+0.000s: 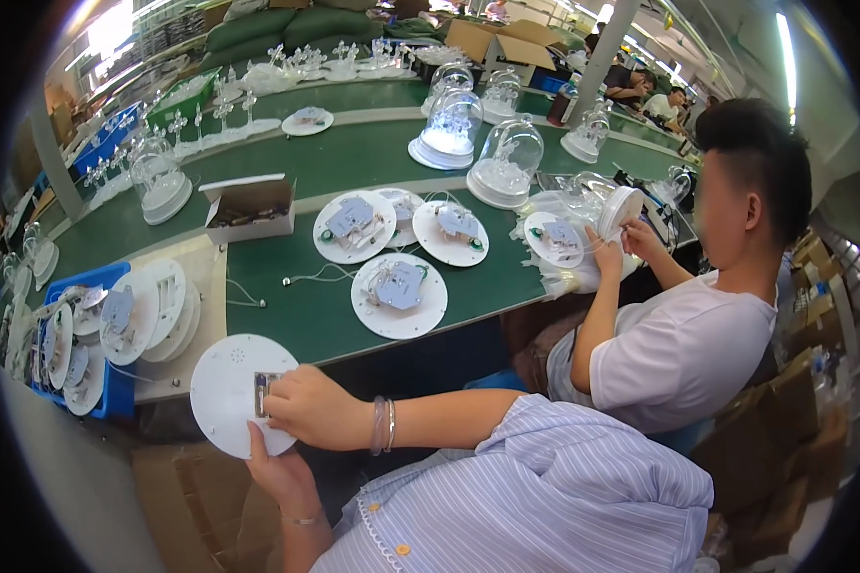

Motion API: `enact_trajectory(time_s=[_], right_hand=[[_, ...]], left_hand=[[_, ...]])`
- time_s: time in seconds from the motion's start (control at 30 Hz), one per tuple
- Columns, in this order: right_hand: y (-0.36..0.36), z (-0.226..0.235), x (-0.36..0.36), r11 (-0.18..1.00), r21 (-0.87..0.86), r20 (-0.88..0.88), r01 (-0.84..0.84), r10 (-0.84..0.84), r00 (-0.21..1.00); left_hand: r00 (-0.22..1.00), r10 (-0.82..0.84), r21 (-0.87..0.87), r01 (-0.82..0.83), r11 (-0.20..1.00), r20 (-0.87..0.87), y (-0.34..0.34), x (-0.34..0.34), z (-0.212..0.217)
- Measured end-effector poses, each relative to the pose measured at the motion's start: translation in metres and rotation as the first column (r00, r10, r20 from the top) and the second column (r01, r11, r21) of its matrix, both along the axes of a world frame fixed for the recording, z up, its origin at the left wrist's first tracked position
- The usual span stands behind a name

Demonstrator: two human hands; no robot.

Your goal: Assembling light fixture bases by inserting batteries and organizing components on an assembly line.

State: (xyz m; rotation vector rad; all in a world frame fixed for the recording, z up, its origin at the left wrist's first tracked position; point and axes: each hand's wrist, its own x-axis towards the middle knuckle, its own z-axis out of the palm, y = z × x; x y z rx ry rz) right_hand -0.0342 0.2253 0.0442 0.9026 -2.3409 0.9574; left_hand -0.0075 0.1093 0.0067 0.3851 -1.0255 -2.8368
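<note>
A round white base disc (225,387) is held up beyond the table's near edge, its underside facing me. My left hand (285,480) grips its lower rim, thumb on the face and fingers behind. My right hand (317,406) is closed at the open battery compartment (264,390), fingertips pressed into it; what they hold, if anything, is hidden. Similar white discs with grey circuit boxes lie on the green table, the nearest disc (399,296) right of my hands. A small open carton (249,210) stands behind them.
A blue bin (115,396) with discs stands at left, beside stacked white discs (167,310). Clear domes (506,162) on white bases stand farther back, one lit. At right a co-worker (683,334) handles a domed base (621,210). Loose wires (320,277) lie on the table.
</note>
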Motion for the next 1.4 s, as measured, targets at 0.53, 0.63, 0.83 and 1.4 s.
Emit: enact_trajectory(time_s=[0.53, 0.63, 0.83, 1.4], right_hand=[[0.011, 0.009, 0.011, 0.998, 0.042, -0.209, 0.049, -0.039, 0.977], [0.01, 0.014, 0.011, 0.997, 0.006, -0.103, 0.082, -0.081, 0.991], [0.024, 0.018, 0.0, 0.948, -0.246, 0.091, 0.199, -0.182, 0.979], [0.02, 0.005, 0.003, 0.884, -0.431, 0.463, 0.182, 0.043, 0.886]], left_hand=[[0.972, 0.01, -0.031, -0.018, 0.999, -0.234, 0.005, 0.007, 0.012], [0.977, 0.016, -0.007, -0.018, 1.0, -0.213, 0.008, 0.005, 0.012], [0.985, -0.05, 0.015, 0.053, 0.998, -0.163, 0.002, 0.0, 0.019], [0.984, -0.143, -0.108, 0.132, 0.985, -0.105, -0.001, -0.004, 0.012]])
